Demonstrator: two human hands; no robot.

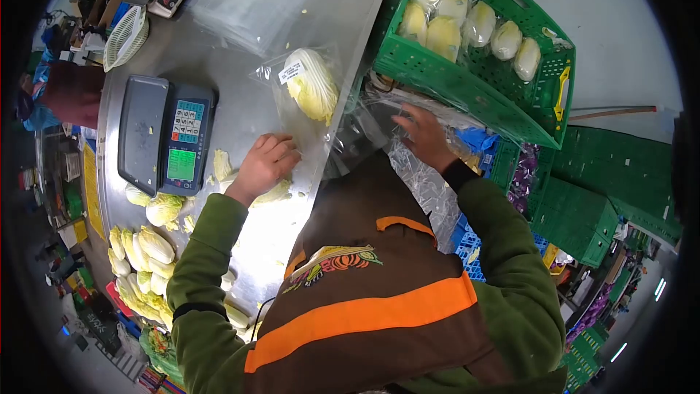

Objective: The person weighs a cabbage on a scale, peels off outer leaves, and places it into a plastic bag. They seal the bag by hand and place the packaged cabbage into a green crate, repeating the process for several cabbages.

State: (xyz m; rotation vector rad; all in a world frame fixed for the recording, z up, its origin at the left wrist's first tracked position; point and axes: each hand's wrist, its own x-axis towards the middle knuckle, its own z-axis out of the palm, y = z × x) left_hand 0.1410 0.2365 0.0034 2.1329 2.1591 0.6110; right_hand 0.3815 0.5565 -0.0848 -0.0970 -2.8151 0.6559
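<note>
A napa cabbage (312,86) with a white label lies on clear plastic on the steel table. My left hand (267,165) is just below it over the table, fingers curled together; whether anything is pinched in them is hidden. My right hand (426,136) is out past the table's edge, fingers apart. A crumpled clear plastic bag (357,131) hangs over the edge between my hands, close to my right fingertips. I cannot make out whether either hand touches it.
A green crate (474,76) with several wrapped cabbages and a yellow tool (561,95) stands at the right. A scale (166,135), flat plastic bags (251,0) and loose cabbages (142,255) are on the table (350,22). Plastic waste (423,182) lies below its edge.
</note>
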